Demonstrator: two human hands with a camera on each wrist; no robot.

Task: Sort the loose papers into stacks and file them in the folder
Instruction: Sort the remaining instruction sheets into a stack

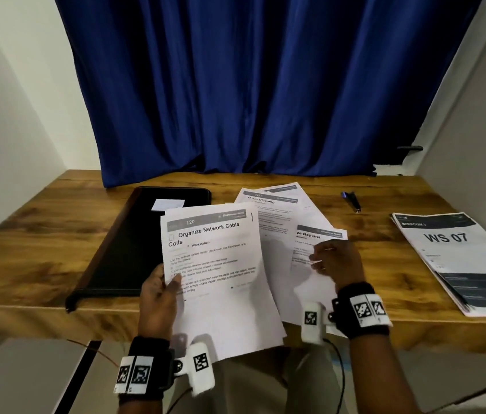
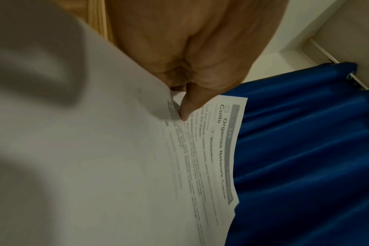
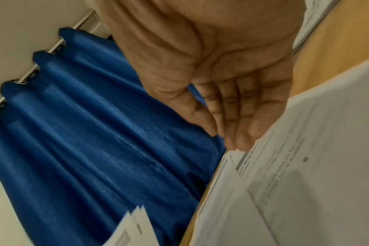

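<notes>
- Sheaf of papers: thin white printed sheets, held up off the desk near its front edge, top sheet headed "Organize Network Cable Coils", grey band with "120", small line "Workstation". Body text too blurred to read.
- Left hand: grips the sheaf at its left edge, thumb pressed on the printed face, fingers behind the sheets.
- Loose sheets: fanned and overlapping flat on the desk, right of the held sheaf. One heading reads "Mirror Cleaning"; another shows "...ze Napkins", its start covered.
- Right hand: lies on the napkins sheet, fingers close together and nearly straight, tips at the paper; nothing clasped.
- Folder: black, flat, smooth, rectangular with rounded corners, lying shut on the desk left of the papers, a small white label on its cover. The held sheaf overlaps its right side in the head view.
- Stack: squared pile of sheets at the desk's right, top one printed "WS 07" under a dark band, another dark block lower down.
- Pen: dark, slim, lying beyond the fanned sheets.
- Desk: wood-grain top, warm brown.
- Curtain: deep blue cloth in heavy folds behind the desk, hung by rings on a rod.
- Both wrists carry black bands with square black-and-white marker tags.
</notes>
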